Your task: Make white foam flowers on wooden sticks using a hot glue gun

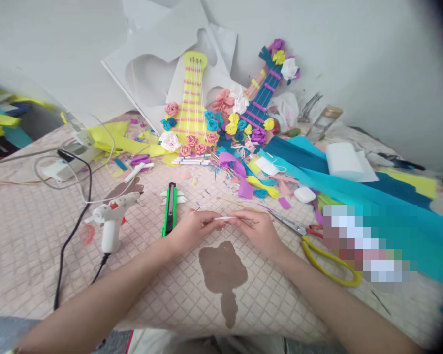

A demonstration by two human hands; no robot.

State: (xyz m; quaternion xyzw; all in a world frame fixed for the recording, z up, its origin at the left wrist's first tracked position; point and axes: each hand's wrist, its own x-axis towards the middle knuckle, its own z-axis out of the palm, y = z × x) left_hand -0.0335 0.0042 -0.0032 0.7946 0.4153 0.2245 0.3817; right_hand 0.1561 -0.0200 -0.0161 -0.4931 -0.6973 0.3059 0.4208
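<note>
Near the middle of the table, a small thin white piece point(226, 219) spans the fingertips of both hands. My left hand point(195, 227) pinches its left end, and my right hand point(257, 230) pinches the right end. The fingertips of the two hands nearly meet. Just left of my left hand lies a green utility knife point(170, 209). Scissors with yellow and red handles point(310, 241) lie beside my right hand. A brown patch point(224, 270) shows on the quilted table cover below the hands.
A white glue gun point(112, 221) with a black cord stands at the left. Behind are a yellow paper guitar point(195, 103) and a blue one point(265, 101) with paper flowers. Scraps, teal paper point(376, 196), a white roll point(344, 161) and a jar point(325, 123) lie around.
</note>
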